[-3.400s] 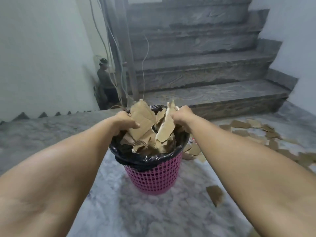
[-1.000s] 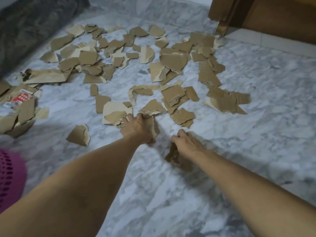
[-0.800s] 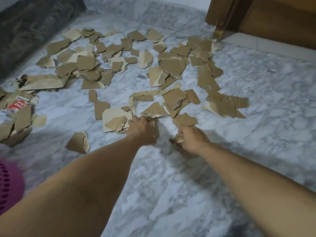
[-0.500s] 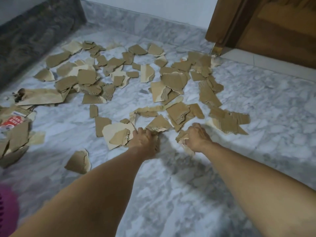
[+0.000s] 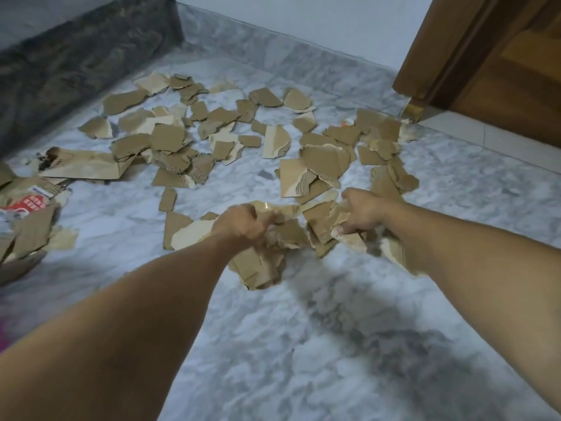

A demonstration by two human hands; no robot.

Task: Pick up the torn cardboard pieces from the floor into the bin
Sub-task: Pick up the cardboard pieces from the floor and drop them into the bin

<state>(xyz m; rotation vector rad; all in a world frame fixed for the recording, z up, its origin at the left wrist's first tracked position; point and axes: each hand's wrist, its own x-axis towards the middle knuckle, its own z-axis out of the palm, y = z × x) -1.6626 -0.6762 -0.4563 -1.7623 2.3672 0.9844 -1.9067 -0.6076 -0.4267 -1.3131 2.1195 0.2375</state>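
both arms reach forward over a grey-white marble floor [image 5: 303, 344]. the left hand [image 5: 239, 224] is closed in a fist around a bunch of torn cardboard pieces [image 5: 261, 262], which hang and fan out below and to the right of the knuckles. the right hand [image 5: 362, 212] is curled shut on another clutch of brown scraps [image 5: 349, 238], the thumb pressed against a pale-faced piece; more scraps trail under the right wrist. the two handfuls sit near each other, with a few loose pieces between them.

beyond the hands, the rest of the torn cardboard [image 5: 212, 135] lies scattered flat across the floor, reaching from a dark stone step [image 5: 76, 65] on the left to a wooden door frame [image 5: 449, 56] on the right. a long brown strip [image 5: 82, 165] with a dark, ragged end lies at the left. just below it, at the left edge, a torn piece carries a red printed label [image 5: 28, 203] with white characters; they are too blurred to read. a small orange-and-white object [image 5: 347, 122] lies among the scraps near the door frame; what it is cannot be told.

a sliver of pink [image 5: 2, 332] shows at the far left edge, too little to identify as the bin.
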